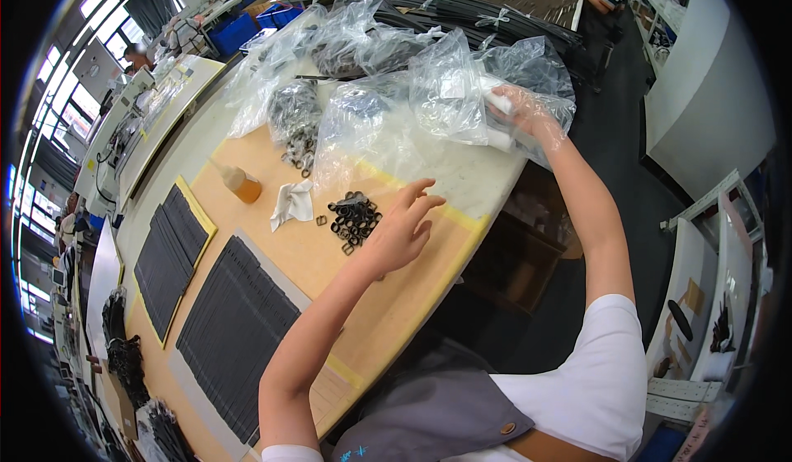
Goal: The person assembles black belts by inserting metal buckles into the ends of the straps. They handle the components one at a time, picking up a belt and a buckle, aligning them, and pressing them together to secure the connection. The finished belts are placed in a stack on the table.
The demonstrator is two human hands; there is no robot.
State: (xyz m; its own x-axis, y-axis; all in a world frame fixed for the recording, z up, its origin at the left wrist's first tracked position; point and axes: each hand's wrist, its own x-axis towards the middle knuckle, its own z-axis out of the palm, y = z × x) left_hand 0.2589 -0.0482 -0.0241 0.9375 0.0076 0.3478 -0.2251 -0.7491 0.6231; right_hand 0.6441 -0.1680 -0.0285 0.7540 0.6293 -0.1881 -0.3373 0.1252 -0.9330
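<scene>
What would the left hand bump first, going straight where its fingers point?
Probably the clear plastic bag by the right hand, though how high the left hand hangs is unclear.

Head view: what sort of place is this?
Likely a workshop for straps or similar small goods, judging by the pile of small dark loops, the rows of dark strips laid flat, and the clear plastic bags.
</scene>
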